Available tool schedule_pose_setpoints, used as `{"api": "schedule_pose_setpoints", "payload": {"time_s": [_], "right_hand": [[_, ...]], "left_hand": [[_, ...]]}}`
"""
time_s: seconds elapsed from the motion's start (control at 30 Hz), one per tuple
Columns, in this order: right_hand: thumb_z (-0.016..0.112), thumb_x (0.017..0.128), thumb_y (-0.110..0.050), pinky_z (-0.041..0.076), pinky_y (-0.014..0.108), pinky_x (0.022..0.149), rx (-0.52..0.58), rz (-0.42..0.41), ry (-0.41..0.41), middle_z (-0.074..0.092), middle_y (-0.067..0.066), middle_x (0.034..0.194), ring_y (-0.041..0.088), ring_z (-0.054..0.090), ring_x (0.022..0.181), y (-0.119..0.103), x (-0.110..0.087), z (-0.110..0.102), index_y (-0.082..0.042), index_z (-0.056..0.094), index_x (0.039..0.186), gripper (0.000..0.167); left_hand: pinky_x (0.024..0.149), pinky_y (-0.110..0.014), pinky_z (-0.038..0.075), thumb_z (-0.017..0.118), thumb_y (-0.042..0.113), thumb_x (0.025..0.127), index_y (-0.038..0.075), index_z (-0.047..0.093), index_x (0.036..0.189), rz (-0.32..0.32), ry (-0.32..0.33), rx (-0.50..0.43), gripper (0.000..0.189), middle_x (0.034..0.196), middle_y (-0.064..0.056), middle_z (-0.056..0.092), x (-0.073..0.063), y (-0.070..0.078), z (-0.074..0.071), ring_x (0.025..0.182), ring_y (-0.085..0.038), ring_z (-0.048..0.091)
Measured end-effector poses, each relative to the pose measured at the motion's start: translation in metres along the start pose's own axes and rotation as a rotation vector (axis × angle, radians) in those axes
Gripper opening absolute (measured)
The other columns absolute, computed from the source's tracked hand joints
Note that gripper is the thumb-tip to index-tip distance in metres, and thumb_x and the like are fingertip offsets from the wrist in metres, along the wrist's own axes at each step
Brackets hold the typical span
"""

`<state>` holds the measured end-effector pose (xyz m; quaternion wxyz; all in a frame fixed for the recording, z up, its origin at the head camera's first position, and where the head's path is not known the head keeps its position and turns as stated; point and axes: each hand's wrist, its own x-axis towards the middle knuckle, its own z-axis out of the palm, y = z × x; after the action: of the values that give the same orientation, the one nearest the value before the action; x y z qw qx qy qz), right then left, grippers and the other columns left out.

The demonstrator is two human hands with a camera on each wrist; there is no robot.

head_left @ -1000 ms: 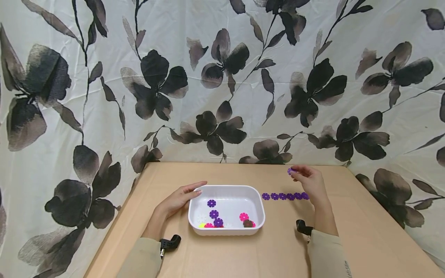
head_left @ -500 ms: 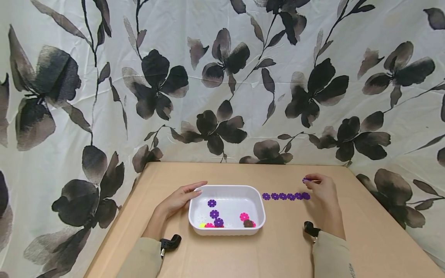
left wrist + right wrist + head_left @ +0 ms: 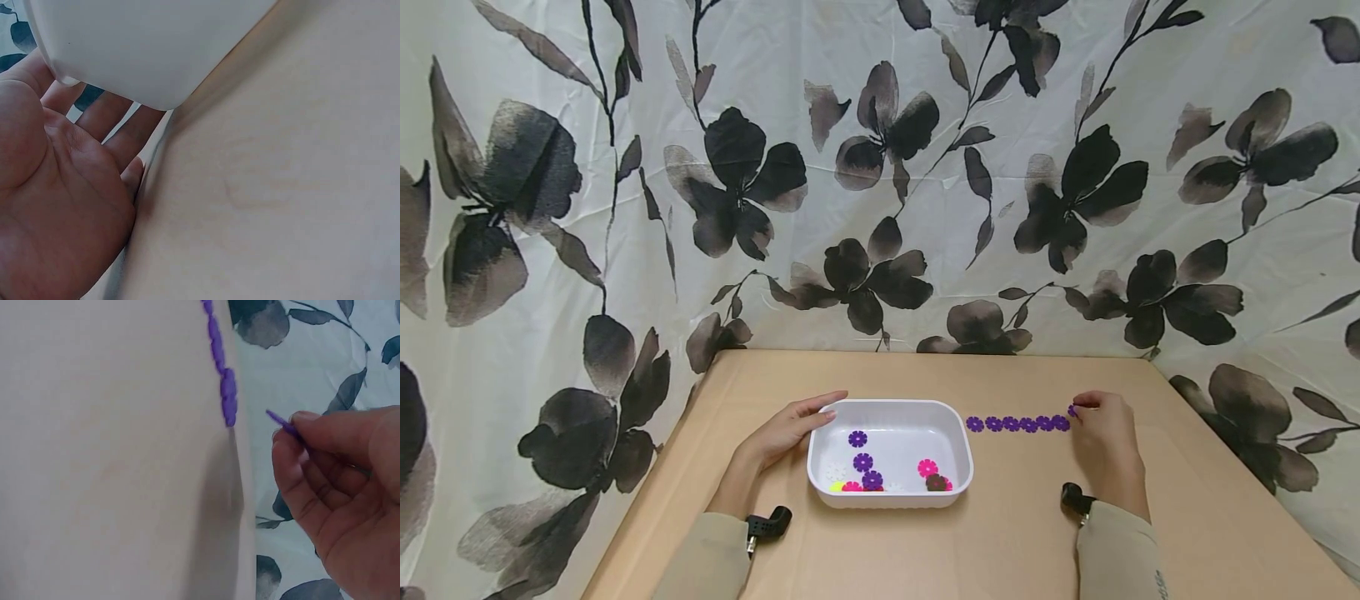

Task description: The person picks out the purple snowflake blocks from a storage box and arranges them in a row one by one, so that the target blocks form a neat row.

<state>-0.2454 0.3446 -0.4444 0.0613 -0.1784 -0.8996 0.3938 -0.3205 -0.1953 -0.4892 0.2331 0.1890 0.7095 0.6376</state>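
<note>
A white plastic tray (image 3: 891,501) stands on the table, and my left hand (image 3: 778,435) grips its left side, thumb at the rim and fingers along the outer wall. In the left wrist view the fingers reach behind the tray (image 3: 144,50). My right hand (image 3: 1107,433) pinches a small purple flower-shaped disc (image 3: 1072,411) between thumb and forefinger. The right wrist view shows this disc (image 3: 282,422) edge-on, above the table. Close by it is the right end of a straight row of matching purple discs (image 3: 1011,424), laid side by side to the right of the tray.
Inside the tray lie several purple discs (image 3: 862,462), pink discs (image 3: 927,467), a brown disc (image 3: 936,482) and a yellow piece (image 3: 837,487). A floral cloth (image 3: 970,200) hangs behind the wooden table (image 3: 880,558).
My right hand has moved right and down toward the near side with the purple disc, from above the row to its right end. My left hand and the tray have stayed in place.
</note>
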Motion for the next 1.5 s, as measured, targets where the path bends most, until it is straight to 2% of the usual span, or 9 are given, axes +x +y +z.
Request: {"api": "schedule_pose_setpoints", "payload": {"time_s": [0.1, 0.23, 0.6, 0.87, 0.97, 1.1, 1.17, 1.33, 1.5], "right_hand": [[0.049, 0.107, -0.006, 0.051, 0.060, 0.103, 0.006, 0.059, -0.023, 0.060, 0.027, 0.132, 0.042, 0.055, 0.120, 0.004, -0.003, 0.001, 0.002, 0.061, 0.132, 0.028], [0.047, 0.107, -0.005, 0.044, 0.066, 0.107, -0.019, 0.070, -0.044, 0.060, 0.028, 0.133, 0.044, 0.051, 0.123, 0.008, -0.002, 0.001, 0.004, 0.061, 0.131, 0.029], [0.056, 0.101, 0.000, 0.044, 0.067, 0.103, -0.166, 0.037, -0.012, 0.064, 0.033, 0.121, 0.048, 0.055, 0.111, 0.010, 0.009, 0.001, 0.009, 0.065, 0.122, 0.024], [0.056, 0.105, -0.013, 0.049, 0.057, 0.083, -0.257, 0.004, 0.035, 0.066, 0.030, 0.118, 0.045, 0.059, 0.101, -0.001, 0.006, 0.001, 0.005, 0.064, 0.122, 0.026], [0.056, 0.108, -0.023, 0.054, 0.041, 0.078, -0.166, -0.075, 0.057, 0.067, 0.027, 0.120, 0.039, 0.061, 0.100, -0.014, 0.006, 0.006, 0.002, 0.065, 0.126, 0.032], [0.058, 0.107, -0.036, 0.053, 0.017, 0.077, 0.061, -0.226, 0.056, 0.067, 0.021, 0.127, 0.027, 0.060, 0.106, -0.041, 0.008, 0.017, -0.004, 0.065, 0.133, 0.042], [0.061, 0.106, -0.038, 0.051, 0.013, 0.077, 0.165, -0.309, 0.038, 0.067, 0.019, 0.129, 0.022, 0.060, 0.107, -0.056, 0.007, 0.023, -0.005, 0.065, 0.135, 0.044], [0.065, 0.104, -0.027, 0.053, 0.015, 0.084, 0.328, -0.464, -0.070, 0.067, 0.021, 0.132, 0.012, 0.062, 0.104, -0.097, -0.005, 0.044, -0.005, 0.067, 0.135, 0.038], [0.070, 0.101, -0.022, 0.055, 0.025, 0.092, 0.271, -0.600, -0.221, 0.069, 0.016, 0.133, 0.019, 0.065, 0.108, -0.131, -0.023, 0.070, -0.012, 0.067, 0.136, 0.036]], "left_hand": [[0.130, -0.046, 0.022, 0.062, 0.029, 0.106, 0.024, 0.052, 0.155, 0.000, -0.002, 0.000, 0.050, 0.166, 0.002, 0.041, 0.000, 0.000, 0.000, 0.158, -0.023, 0.026], [0.129, -0.047, 0.024, 0.061, 0.029, 0.106, 0.022, 0.050, 0.156, 0.002, -0.004, 0.001, 0.051, 0.166, 0.001, 0.040, 0.001, -0.001, 0.000, 0.158, -0.024, 0.027], [0.126, -0.043, 0.032, 0.061, 0.031, 0.106, 0.023, 0.050, 0.156, -0.005, -0.005, -0.002, 0.052, 0.166, -0.001, 0.041, -0.001, 0.002, 0.001, 0.157, -0.025, 0.030], [0.128, -0.044, 0.028, 0.062, 0.031, 0.106, 0.026, 0.052, 0.155, -0.011, 0.000, -0.005, 0.051, 0.166, 0.002, 0.041, -0.001, 0.003, 0.000, 0.157, -0.022, 0.028], [0.129, -0.045, 0.025, 0.064, 0.034, 0.104, 0.025, 0.052, 0.155, -0.012, 0.006, -0.005, 0.053, 0.166, 0.002, 0.042, 0.000, 0.002, -0.001, 0.158, -0.022, 0.028], [0.129, -0.045, 0.025, 0.065, 0.036, 0.103, 0.025, 0.052, 0.155, -0.016, 0.007, -0.003, 0.055, 0.166, 0.003, 0.042, 0.000, 0.001, -0.001, 0.158, -0.022, 0.027], [0.128, -0.045, 0.026, 0.064, 0.035, 0.104, 0.024, 0.051, 0.156, -0.014, 0.001, -0.004, 0.054, 0.166, 0.002, 0.041, 0.001, 0.000, -0.001, 0.158, -0.023, 0.027], [0.128, -0.045, 0.026, 0.063, 0.031, 0.105, 0.024, 0.051, 0.156, -0.013, -0.003, -0.009, 0.053, 0.167, 0.001, 0.040, 0.001, -0.002, -0.001, 0.159, -0.024, 0.026], [0.129, -0.047, 0.023, 0.064, 0.031, 0.105, 0.024, 0.052, 0.155, -0.007, -0.002, -0.013, 0.052, 0.166, 0.002, 0.040, 0.001, -0.001, 0.000, 0.159, -0.024, 0.024]]}}
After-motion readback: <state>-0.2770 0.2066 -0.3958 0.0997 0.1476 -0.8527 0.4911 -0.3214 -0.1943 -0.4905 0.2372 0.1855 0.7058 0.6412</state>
